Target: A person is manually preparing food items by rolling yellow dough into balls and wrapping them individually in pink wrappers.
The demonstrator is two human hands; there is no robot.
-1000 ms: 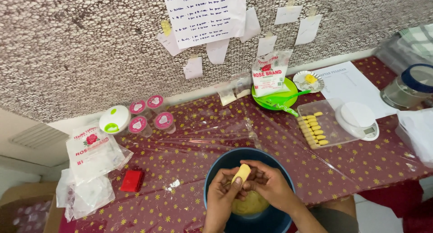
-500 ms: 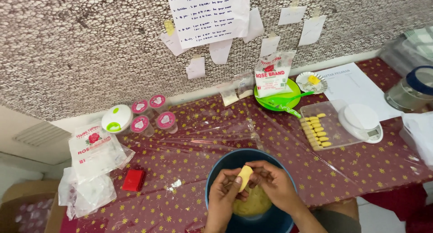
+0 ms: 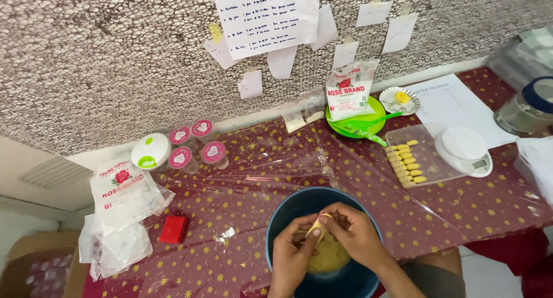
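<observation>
Over the blue bowl [image 3: 288,214], left hand [image 3: 292,257] and right hand [image 3: 352,232] pinch a dough piece [image 3: 318,226]; gentle, even pressure would shape it best.

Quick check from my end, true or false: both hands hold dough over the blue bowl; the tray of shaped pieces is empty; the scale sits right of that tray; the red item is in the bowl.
1. Left hand and right hand hold a dough piece over the blue bowl: true.
2. The clear tray is empty: false, it holds yellow shaped pieces.
3. The white scale sits right of the tray: true.
4. The red item is in the bowl: false, it lies on the tablecloth, left of the bowl.
</observation>
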